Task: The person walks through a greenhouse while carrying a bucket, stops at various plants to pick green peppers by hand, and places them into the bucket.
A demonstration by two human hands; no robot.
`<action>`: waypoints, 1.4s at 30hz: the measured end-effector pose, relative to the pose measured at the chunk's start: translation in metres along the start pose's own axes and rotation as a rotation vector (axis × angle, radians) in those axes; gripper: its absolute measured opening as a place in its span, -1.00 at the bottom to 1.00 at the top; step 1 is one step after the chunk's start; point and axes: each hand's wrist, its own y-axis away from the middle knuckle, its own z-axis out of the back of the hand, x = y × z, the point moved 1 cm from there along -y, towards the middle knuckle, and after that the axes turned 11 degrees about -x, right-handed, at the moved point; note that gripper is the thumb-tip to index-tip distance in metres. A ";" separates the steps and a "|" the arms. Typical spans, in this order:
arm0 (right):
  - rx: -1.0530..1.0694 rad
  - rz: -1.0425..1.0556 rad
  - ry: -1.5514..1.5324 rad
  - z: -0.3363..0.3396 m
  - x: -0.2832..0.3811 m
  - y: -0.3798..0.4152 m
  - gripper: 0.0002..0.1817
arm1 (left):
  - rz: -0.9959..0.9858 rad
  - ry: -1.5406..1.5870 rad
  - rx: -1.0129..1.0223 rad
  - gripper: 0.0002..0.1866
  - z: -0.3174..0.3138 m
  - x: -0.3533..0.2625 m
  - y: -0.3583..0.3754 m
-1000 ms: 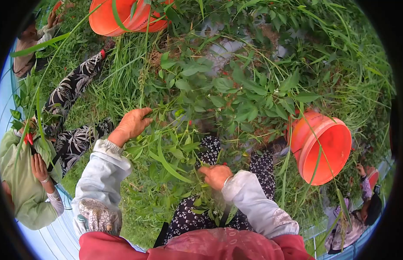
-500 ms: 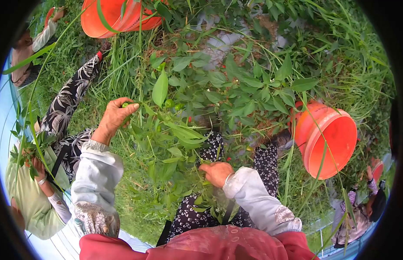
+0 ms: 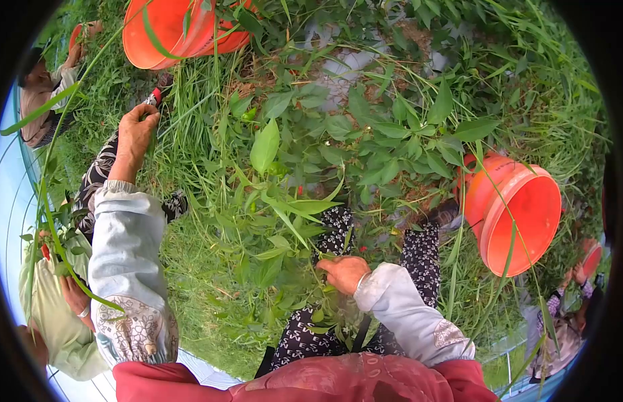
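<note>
My left hand (image 3: 135,139) is raised on the left, away from the plant, thumb and fingers closed together. What they hold, if anything, is too small to make out. My right hand (image 3: 345,273) pinches a thin stem of a leafy pepper plant (image 3: 281,201) just in front of my knees. Green peppers (image 3: 278,169) hang among its leaves, and another green pepper (image 3: 248,114) shows further up. A few red spots of fruit peek out lower in the foliage.
An orange bucket (image 3: 487,218) lies tilted at the right, its mouth facing me. Another orange bucket (image 3: 191,33) is at the top left. Co-workers sit at the left (image 3: 63,301) and far right (image 3: 566,321). Long grass blades cross the view.
My left hand has moved left and up, away from the green pepper it was pinching at the plant. My right hand stays on the stem. The plant's upper leaves have shifted.
</note>
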 end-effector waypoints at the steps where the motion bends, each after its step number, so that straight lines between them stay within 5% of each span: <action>1: -0.001 0.002 -0.003 -0.001 -0.001 0.000 -0.62 | 0.035 0.067 0.091 -0.88 -0.008 -0.003 0.002; 5: -0.038 0.018 -0.019 -0.008 -0.001 -0.002 -0.62 | -0.036 0.107 0.408 -0.71 -0.075 -0.027 0.009; 6: -0.042 0.021 -0.024 -0.009 -0.003 -0.002 -0.62 | -0.102 -0.157 0.452 -0.66 -0.093 -0.032 0.007; 7: -0.044 0.010 -0.026 -0.009 -0.003 -0.001 -0.62 | -0.460 -0.329 0.267 -0.61 -0.115 -0.023 0.011; 10: 0.069 -0.052 0.039 -0.008 -0.004 -0.001 -0.64 | -0.200 0.061 0.552 -0.66 -0.158 -0.011 0.019; 13: -0.029 -0.007 -0.014 -0.012 -0.005 -0.001 -0.63 | -0.006 0.142 0.572 -0.69 -0.159 -0.030 0.031; 16: -0.070 0.034 0.002 -0.013 -0.006 -0.002 -0.63 | -0.149 -0.019 0.583 -0.72 -0.148 -0.043 0.030; 18: -0.042 0.018 -0.001 -0.013 -0.005 -0.002 -0.62 | -0.456 -0.259 0.448 -0.74 -0.134 -0.049 0.031; 20: 0.000 0.001 0.034 -0.009 -0.004 -0.003 -0.61 | -0.114 -0.088 0.566 -0.78 -0.112 -0.066 0.035; 24: -0.028 0.031 0.022 -0.005 -0.003 -0.003 -0.64 | -0.397 -0.232 0.712 -0.86 -0.071 -0.086 0.045; 30: 0.020 0.057 0.021 -0.005 0.005 -0.006 -0.68 | -0.316 -0.151 0.701 -0.84 -0.029 -0.116 0.062; 33: -0.001 0.059 0.057 -0.008 0.005 -0.008 -0.68 | -0.347 -0.402 0.741 -0.77 -0.067 -0.108 0.071; 35: -0.042 0.069 0.054 -0.009 0.004 -0.005 -0.67 | -0.667 -0.558 0.800 -0.69 -0.112 -0.071 0.078; 37: -0.068 0.077 0.044 -0.009 0.001 -0.003 -0.66 | -0.473 -0.548 0.944 -0.64 -0.166 -0.039 0.085; 42: -0.009 0.063 0.052 -0.008 -0.003 -0.002 -0.65 | -0.461 -0.358 1.128 -0.55 -0.192 -0.031 0.107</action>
